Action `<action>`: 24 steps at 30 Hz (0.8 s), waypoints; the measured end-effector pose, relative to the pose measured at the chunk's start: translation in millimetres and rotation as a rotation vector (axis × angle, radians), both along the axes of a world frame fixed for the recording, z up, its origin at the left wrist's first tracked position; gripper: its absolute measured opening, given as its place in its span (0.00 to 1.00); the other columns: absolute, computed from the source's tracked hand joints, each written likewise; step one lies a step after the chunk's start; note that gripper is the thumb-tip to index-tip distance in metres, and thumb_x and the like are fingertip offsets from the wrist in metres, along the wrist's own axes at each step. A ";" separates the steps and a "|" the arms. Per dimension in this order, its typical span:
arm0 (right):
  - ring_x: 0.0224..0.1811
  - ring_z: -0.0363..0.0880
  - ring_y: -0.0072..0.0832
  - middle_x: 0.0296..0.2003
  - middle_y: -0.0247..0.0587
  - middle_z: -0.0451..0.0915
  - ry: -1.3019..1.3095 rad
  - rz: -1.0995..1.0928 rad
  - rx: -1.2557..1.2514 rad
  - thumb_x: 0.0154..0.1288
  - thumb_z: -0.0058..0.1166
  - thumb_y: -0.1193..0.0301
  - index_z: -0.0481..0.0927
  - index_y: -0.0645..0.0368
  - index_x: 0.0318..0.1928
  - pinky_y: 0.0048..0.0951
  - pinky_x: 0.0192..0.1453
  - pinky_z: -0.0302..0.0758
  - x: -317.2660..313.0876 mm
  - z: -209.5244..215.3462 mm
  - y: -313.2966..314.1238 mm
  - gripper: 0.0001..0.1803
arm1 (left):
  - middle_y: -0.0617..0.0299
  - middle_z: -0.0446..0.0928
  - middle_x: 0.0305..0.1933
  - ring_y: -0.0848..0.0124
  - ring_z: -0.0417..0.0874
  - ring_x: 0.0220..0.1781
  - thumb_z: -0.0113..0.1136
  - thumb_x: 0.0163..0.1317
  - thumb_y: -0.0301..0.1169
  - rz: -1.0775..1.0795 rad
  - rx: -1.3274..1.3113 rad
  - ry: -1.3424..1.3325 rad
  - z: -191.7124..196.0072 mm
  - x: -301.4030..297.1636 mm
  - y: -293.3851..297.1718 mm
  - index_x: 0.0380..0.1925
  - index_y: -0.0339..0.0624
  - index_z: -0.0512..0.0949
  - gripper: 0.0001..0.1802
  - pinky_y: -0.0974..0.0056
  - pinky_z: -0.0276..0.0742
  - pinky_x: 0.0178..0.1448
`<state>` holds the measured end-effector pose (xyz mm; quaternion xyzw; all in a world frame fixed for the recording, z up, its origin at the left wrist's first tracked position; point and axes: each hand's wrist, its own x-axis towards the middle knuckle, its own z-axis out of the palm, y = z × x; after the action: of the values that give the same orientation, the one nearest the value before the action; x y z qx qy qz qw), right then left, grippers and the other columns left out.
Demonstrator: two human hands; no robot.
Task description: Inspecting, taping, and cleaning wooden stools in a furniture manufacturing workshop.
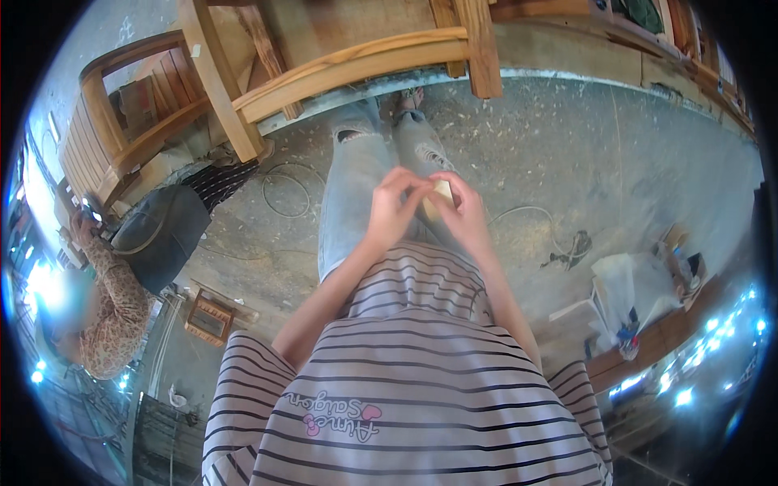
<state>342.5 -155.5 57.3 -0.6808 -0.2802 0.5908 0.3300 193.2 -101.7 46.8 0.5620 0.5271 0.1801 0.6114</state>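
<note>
Over my lap, my left hand (395, 206) and my right hand (465, 212) meet with fingertips almost touching. Between them is a small, flat, pale yellow piece (442, 190); what it is made of I cannot make out. My right hand pinches it between thumb and fingers. The fingers of my left hand are closed at its left edge, also pinching, and they hide part of it. Beneath the hands are my light blue ripped jeans (350, 182).
A wooden frame with a curved rail (356, 71) stands just ahead of my feet. A slatted wooden chair (134, 105) is at the far left. Near it sits a person in a patterned sleeve (121, 267). Cables (288, 190) and bags (628, 287) lie on the floor.
</note>
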 end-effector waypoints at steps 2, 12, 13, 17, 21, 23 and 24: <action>0.41 0.80 0.23 0.40 0.46 0.84 0.004 -0.027 -0.026 0.65 0.56 0.75 0.79 0.61 0.51 0.26 0.46 0.74 -0.4 -2.3 -2.1 0.13 | 0.55 0.79 0.34 0.59 0.80 0.38 0.65 0.56 0.20 0.014 0.024 0.043 -1.6 1.6 -2.7 0.33 0.36 0.84 0.04 0.61 0.75 0.43; 0.30 0.77 0.18 0.28 0.41 0.83 -0.201 -0.089 -0.114 0.68 0.57 0.72 0.80 0.63 0.39 0.25 0.33 0.72 -3.8 -9.3 -13.0 0.07 | 0.54 0.79 0.36 0.63 0.81 0.39 0.64 0.60 0.23 -0.019 0.075 0.055 -16.3 21.2 -7.9 0.33 0.34 0.82 0.03 0.62 0.75 0.44; 0.30 0.78 0.19 0.28 0.43 0.82 -0.261 -0.078 -0.155 0.68 0.57 0.71 0.80 0.63 0.39 0.26 0.33 0.72 -3.8 -7.8 -12.4 0.07 | 0.53 0.78 0.35 0.61 0.81 0.39 0.65 0.59 0.23 -0.002 0.073 0.041 -16.7 25.0 -7.3 0.32 0.35 0.82 0.03 0.62 0.75 0.44; 0.28 0.80 0.48 0.27 0.54 0.80 -0.354 -0.227 0.036 0.68 0.56 0.70 0.78 0.59 0.38 0.38 0.32 0.73 0.0 -9.7 -10.6 0.06 | 0.53 0.79 0.35 0.60 0.81 0.38 0.65 0.60 0.25 0.010 0.100 -0.015 -14.8 47.4 5.6 0.32 0.34 0.82 0.04 0.63 0.75 0.45; 0.26 0.79 0.35 0.26 0.47 0.81 -0.442 -0.313 0.060 0.69 0.57 0.70 0.80 0.61 0.39 0.36 0.32 0.72 -0.7 6.8 -42.2 0.07 | 0.58 0.83 0.35 0.70 0.80 0.37 0.66 0.63 0.30 0.455 0.081 -0.017 -52.9 49.2 78.6 0.36 0.35 0.83 0.08 0.67 0.75 0.43; 0.26 0.78 0.28 0.26 0.43 0.81 -0.400 -0.386 0.055 0.69 0.57 0.69 0.81 0.62 0.39 0.34 0.31 0.71 1.5 1.1 -65.3 0.08 | 0.61 0.84 0.36 0.78 0.79 0.36 0.66 0.64 0.32 0.371 0.177 0.063 -54.1 57.6 125.8 0.39 0.36 0.84 0.10 0.71 0.74 0.41; 0.27 0.75 0.23 0.26 0.40 0.81 -0.291 -0.389 -0.026 0.69 0.57 0.69 0.81 0.62 0.39 0.31 0.31 0.70 3.8 -0.5 -73.2 0.08 | 0.62 0.85 0.36 0.79 0.79 0.36 0.67 0.64 0.32 0.214 0.224 0.011 -53.9 68.6 138.6 0.39 0.37 0.85 0.10 0.71 0.74 0.41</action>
<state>346.3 -228.7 56.7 -0.8041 -0.1804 0.4155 0.3850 261.7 36.8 -7.1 0.5684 0.5637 0.2990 0.5194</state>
